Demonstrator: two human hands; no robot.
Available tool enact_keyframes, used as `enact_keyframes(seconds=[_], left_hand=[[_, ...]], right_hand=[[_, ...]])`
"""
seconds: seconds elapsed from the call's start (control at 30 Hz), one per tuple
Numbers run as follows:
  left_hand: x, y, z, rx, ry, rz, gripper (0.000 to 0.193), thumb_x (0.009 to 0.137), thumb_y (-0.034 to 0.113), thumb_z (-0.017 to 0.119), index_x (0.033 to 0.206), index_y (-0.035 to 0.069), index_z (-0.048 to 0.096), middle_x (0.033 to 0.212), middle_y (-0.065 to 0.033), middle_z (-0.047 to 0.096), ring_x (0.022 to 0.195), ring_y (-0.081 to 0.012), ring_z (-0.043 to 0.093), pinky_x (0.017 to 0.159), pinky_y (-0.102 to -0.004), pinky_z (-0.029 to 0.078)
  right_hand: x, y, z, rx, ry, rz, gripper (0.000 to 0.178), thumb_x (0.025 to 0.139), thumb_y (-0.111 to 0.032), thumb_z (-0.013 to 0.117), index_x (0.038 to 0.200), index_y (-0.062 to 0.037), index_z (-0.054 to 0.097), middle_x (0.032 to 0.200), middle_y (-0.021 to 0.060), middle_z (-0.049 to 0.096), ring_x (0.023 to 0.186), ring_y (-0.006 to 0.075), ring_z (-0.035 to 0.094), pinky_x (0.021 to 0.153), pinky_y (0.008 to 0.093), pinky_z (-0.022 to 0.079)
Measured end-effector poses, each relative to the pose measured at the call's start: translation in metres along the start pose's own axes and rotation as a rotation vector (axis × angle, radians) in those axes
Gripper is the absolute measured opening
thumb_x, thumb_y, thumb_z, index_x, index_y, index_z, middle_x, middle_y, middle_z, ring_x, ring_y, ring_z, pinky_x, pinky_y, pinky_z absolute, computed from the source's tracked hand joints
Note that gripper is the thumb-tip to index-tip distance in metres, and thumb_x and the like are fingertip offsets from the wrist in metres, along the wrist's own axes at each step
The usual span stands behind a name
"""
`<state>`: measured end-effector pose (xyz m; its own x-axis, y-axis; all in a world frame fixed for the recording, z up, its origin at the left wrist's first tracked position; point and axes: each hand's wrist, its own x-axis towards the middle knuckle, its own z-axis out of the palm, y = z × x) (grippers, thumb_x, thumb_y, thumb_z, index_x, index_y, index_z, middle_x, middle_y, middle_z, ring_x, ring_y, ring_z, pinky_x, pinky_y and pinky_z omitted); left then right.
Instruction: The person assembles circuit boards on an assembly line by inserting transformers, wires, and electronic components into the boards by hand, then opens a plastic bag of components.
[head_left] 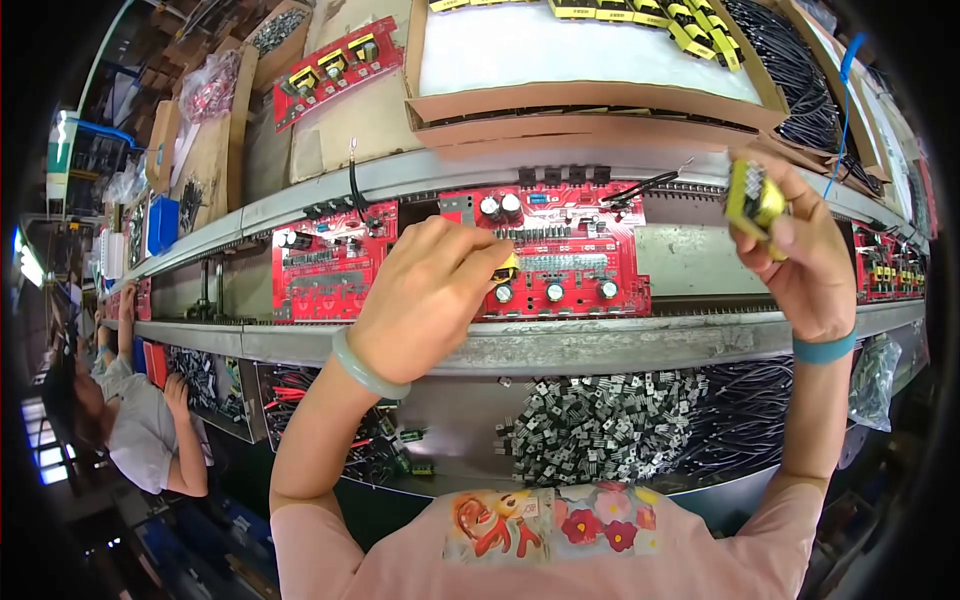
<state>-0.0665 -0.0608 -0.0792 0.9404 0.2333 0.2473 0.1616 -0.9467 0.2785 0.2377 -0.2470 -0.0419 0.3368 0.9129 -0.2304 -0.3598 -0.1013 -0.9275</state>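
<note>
Two metal rails [600,347], red boards [625,270] between, co-worker [150,435]

place: electronics assembly workshop | red circuit boards [572,267] along metal rails [620,343] | heaped components [605,425] (co-worker [150,430] farther along)

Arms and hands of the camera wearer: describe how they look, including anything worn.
The ungloved left hand has a smooth, rounded, pale-green bangle at its wrist; the ungloved right hand, a flat teal band. Pale-pink fabric sleeves leave both forearms uncovered.
</note>
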Motion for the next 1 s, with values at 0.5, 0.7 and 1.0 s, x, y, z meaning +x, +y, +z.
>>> enact_keyframes(seconds=[0.5, 0.7, 1.0], left_hand=[[-0.004, -0.007, 0.015, -0.110, 0.050, 0.000, 0.037, 0.078, -0.002, 0.065, 0.115, -0.002, 0.069, 0.112, -0.0134, 0.063, 0.102, -0.0324, 0.059, 0.095, -0.0438, 0.046], [-0.006, 0.011, 0.019, 0.076, 0.076, -0.033, 0.041, 0.075, -0.004, 0.069, 0.116, 0.001, 0.069, 0.113, -0.0107, 0.065, 0.102, -0.0301, 0.060, 0.099, -0.0436, 0.042], [-0.006, 0.015, 0.024, 0.082, 0.129, -0.069, 0.039, 0.075, -0.001, 0.063, 0.114, -0.002, 0.069, 0.113, -0.0108, 0.066, 0.104, -0.0288, 0.060, 0.099, -0.0437, 0.042]], right_hand=[[0.010, 0.031, 0.065, -0.584, -0.070, -0.218, 0.040, 0.076, 0.001, 0.082, 0.114, 0.0028, 0.071, 0.099, 0.0040, 0.071, 0.084, 0.0076, 0.062, 0.073, 0.0232, 0.052], [0.025, 0.049, 0.068, -1.149, -0.238, -0.603, 0.039, 0.073, 0.002, 0.080, 0.111, 0.0014, 0.069, 0.100, 0.0165, 0.070, 0.087, 0.0304, 0.068, 0.078, 0.0371, 0.056], [0.043, 0.067, 0.083, -1.290, -0.376, -0.733, 0.036, 0.071, 0.004, 0.078, 0.106, 0.0016, 0.068, 0.101, 0.0164, 0.068, 0.092, 0.0354, 0.066, 0.080, 0.0431, 0.056]])
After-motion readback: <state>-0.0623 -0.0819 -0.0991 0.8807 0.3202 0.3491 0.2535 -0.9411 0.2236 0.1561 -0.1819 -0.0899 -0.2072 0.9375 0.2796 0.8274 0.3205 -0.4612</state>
